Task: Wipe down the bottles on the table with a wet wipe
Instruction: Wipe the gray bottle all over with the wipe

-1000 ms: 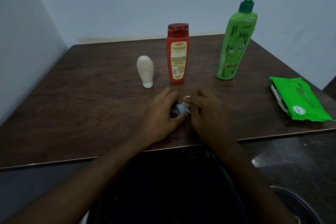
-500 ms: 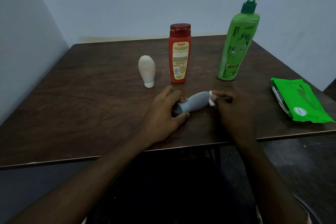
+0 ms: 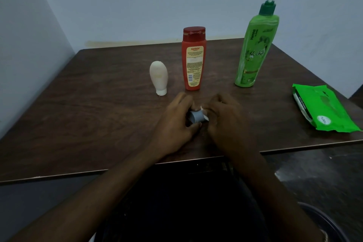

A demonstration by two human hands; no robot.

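Observation:
A small grey bottle [image 3: 196, 116] lies near the table's front edge, mostly hidden between my hands. My left hand [image 3: 174, 124] grips its cap end. My right hand [image 3: 227, 122] wraps around the body with a white wet wipe [image 3: 205, 117], of which only a corner shows. Behind them stand a cream bottle [image 3: 158, 78] upside down on its cap, a red-orange bottle [image 3: 193, 59], and a tall green pump bottle [image 3: 253, 49].
A green wet wipe pack [image 3: 322, 107] lies at the right edge of the brown table [image 3: 78, 116]. Walls close off the left and back sides. A dark round object [image 3: 324, 222] sits on the floor at lower right.
My right hand has slid left along the grey bottle with the wipe, from its far end back toward the cap, covering the body again. My left hand has stayed in place.

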